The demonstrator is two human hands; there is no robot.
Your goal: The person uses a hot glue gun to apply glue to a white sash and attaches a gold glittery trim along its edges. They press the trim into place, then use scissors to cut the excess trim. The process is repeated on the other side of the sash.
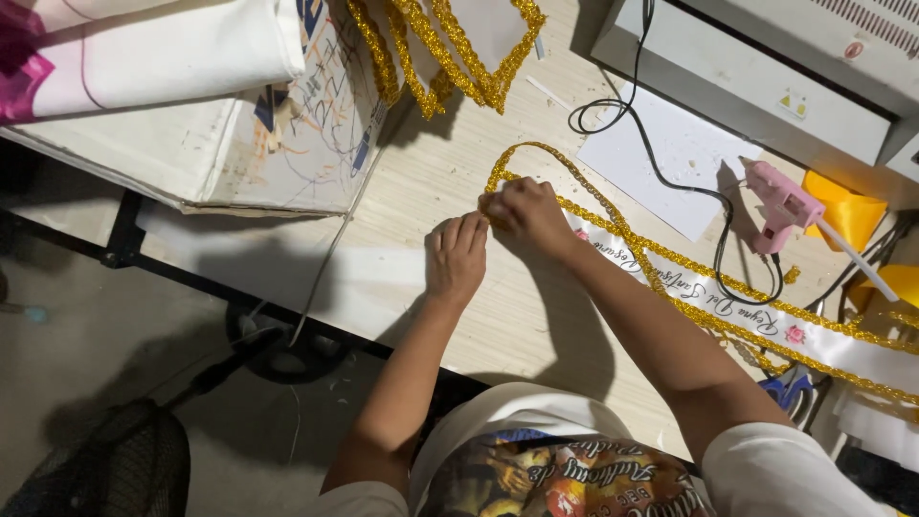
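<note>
Seen from above at a pale wooden worktable point(450, 182): left hand point(456, 257) laid flat, fingers together, pressing down on the near end of a white satin sash point(728, 304); right hand point(525, 213) just beside it, fingertips closed in a pinch on the gold glitter trim point(613, 213) where it rounds the sash tip. Stretching away to the right of the hands, the one sash, lettered in dark script, with small pink flower motifs and gold trim along both long edges. Beyond the right hand, one sheet of white paper point(670, 158) crossed by a black cord point(661, 163), and one pink glue gun point(780, 203) propped upright near a fold of yellow ribbon point(847, 213). Farther off on that side, a grey-white machine casing point(756, 77) bearing a small yellow triangular warning sticker point(792, 101) and a round red mark. Above the hands, a loose heap of more gold trim point(440, 48). Up and left of the left hand, a stack of white boards point(191, 134), one face covered with scribbled pen lines, one corner showing magenta. Below the wrists, the table's black frame point(124, 235) and a black mesh fan guard point(105, 469) on the floor.
</note>
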